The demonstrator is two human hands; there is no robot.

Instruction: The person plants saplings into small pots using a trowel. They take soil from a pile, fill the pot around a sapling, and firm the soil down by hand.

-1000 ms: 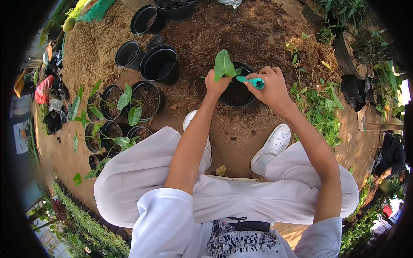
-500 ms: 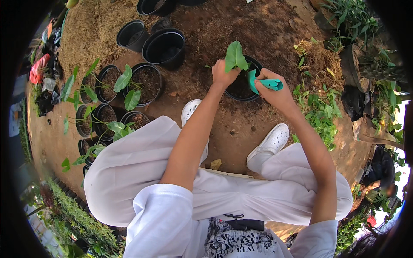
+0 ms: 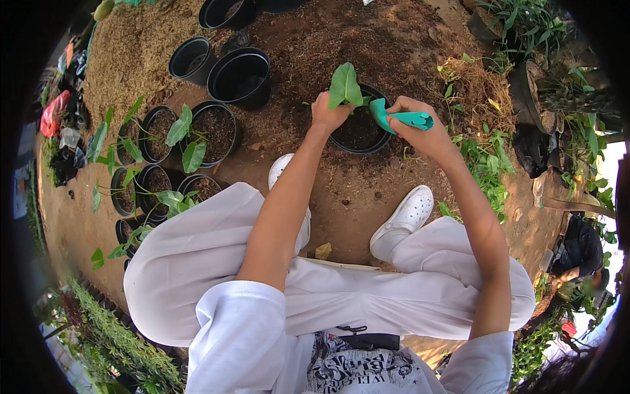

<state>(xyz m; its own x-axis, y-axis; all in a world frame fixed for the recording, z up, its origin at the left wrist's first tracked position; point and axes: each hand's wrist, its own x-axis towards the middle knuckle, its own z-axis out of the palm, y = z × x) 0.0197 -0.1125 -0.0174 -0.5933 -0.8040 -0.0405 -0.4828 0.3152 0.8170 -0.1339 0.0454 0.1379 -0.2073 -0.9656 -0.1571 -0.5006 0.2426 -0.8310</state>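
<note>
A black plastic pot [image 3: 360, 151] with dark soil in it stands on the ground ahead of my feet. My left hand [image 3: 330, 111] is closed around the stem of a leafy green plant [image 3: 344, 87] at the pot's left side; its fingertips are partly hidden by the leaf. In my right hand [image 3: 420, 131] is a teal hand trowel [image 3: 380, 116], gripped near the blade. The blade is tilted over the pot's right rim, above the soil.
Several black pots [image 3: 218, 134] with soil and leafy plants stand to the left. Empty black pots [image 3: 241, 79] are farther ahead. Dry grass [image 3: 482, 92] and green vines [image 3: 485, 164] lie at the right. My white clogs [image 3: 407, 213] flank the ground before me.
The trowel has turned in my right hand, and its blade is now tilted nearer the pot's right rim. My left hand stays on the plant. The whole view has shifted slightly.
</note>
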